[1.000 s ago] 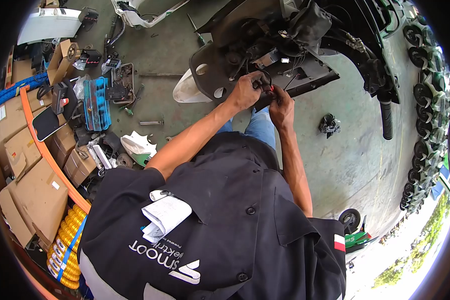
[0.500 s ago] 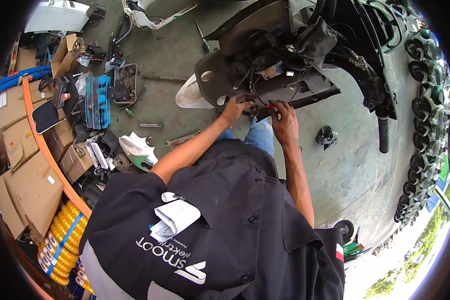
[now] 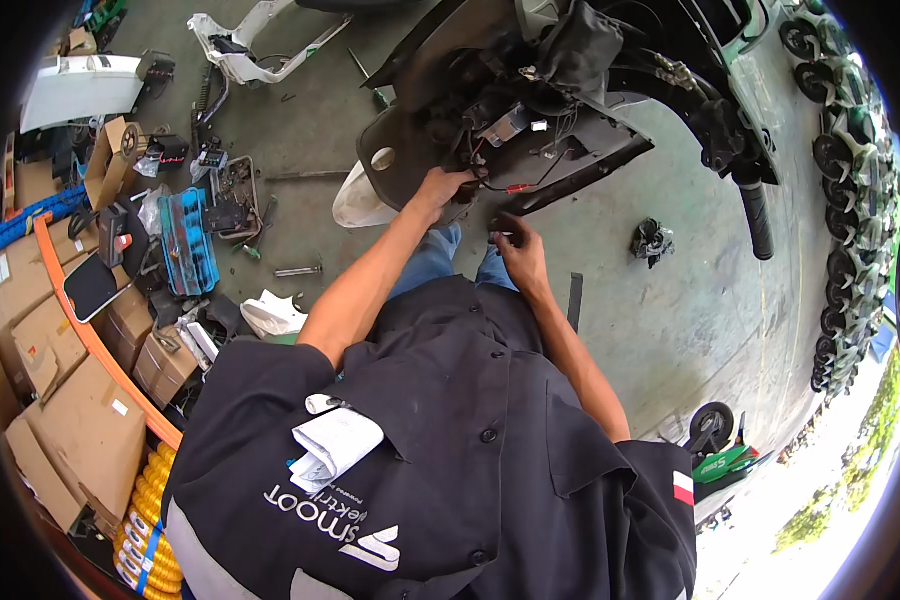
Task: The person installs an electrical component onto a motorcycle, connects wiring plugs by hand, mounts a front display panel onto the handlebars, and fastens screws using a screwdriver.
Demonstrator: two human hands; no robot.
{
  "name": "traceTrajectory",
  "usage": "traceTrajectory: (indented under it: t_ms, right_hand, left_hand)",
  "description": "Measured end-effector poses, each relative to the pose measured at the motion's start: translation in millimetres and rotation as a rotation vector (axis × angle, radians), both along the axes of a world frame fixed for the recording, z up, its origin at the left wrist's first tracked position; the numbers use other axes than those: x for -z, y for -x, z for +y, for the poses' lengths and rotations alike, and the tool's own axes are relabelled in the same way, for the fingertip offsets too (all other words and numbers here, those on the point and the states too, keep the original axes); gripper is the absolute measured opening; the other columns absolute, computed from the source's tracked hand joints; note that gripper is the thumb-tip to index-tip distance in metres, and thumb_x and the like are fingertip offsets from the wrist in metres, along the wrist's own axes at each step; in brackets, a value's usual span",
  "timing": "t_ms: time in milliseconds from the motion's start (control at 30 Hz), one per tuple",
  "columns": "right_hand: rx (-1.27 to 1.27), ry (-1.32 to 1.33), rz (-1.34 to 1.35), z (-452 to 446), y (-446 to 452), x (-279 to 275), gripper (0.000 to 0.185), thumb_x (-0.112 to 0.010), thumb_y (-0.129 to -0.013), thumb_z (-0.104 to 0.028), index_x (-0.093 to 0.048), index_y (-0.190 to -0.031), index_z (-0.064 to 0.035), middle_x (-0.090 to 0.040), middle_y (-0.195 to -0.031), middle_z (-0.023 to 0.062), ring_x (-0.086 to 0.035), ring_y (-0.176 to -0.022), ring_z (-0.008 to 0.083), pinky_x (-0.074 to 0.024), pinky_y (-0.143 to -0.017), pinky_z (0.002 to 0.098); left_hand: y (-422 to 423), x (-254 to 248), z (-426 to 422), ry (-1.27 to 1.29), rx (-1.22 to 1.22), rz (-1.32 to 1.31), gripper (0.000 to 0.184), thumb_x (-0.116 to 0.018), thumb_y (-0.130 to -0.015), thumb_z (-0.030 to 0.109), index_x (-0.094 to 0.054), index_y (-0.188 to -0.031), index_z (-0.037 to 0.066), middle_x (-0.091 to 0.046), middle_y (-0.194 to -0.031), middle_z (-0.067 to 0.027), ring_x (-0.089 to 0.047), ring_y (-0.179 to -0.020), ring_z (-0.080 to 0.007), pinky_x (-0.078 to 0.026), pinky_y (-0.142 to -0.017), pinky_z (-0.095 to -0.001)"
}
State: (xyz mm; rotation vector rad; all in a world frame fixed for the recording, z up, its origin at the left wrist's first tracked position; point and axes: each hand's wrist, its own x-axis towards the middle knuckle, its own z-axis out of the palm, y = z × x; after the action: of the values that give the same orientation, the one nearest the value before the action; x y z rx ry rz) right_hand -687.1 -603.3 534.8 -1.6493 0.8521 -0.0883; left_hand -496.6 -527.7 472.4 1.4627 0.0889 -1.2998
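- L hand (image 3: 440, 192) reaching over panel (image 3: 606, 157); fingertips getting lost in dark, can't tell grip
- R hand (image 3: 522, 256) hanging apart, fingers curling, hold unclear; floor (image 3: 685, 340) stretching to its R
- red conn. (image 3: 518, 188) hanging near panel edge, just R of L hand; details blurring

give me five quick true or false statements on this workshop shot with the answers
1. The left hand is at the dark panel. True.
2. The right hand is gripping the red connector. False: the red connector is clear of the right hand.
3. A blue case lies to the left of the left hand. True.
4. The folded paper on the person's chest is yellow. False: the folded paper is white.
5. The black handlebar grip is to the right of both hands. True.
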Motion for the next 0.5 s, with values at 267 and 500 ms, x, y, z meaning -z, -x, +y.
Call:
traceTrajectory:
  t_ms: [267,500]
  right_hand:
    - [0.216,-0.442,0.077,7.6,-47.1,48.8,0.046,-0.076,-0.088,-0.026,-0.063,-0.123,0.0001,-0.063,-0.076,0.0035,-0.051,-0.060,0.0084,-0.0394,-0.052,0.0259]
    - [0.641,-0.714,-0.428,36.5,-75.3,61.8,0.030,-0.067,-0.095,-0.014,-0.062,-0.123,-0.0033,-0.062,-0.083,0.0002,-0.051,-0.063,0.0079,-0.0442,-0.056,0.0257]
  left_hand:
    - [1.8,-20.4,10.6,-0.002,-0.058,0.152,0.024,-0.071,-0.092,0.027,-0.073,-0.106,0.008,-0.071,-0.095,-0.0003,-0.065,-0.079,-0.0120,-0.051,-0.069,-0.0279]
    - [-11.0,-43.9,7.0,-0.109,0.176,-0.086,0.024,-0.067,-0.095,0.025,-0.071,-0.112,0.009,-0.071,-0.098,0.0011,-0.065,-0.078,-0.0108,-0.051,-0.071,-0.0249]
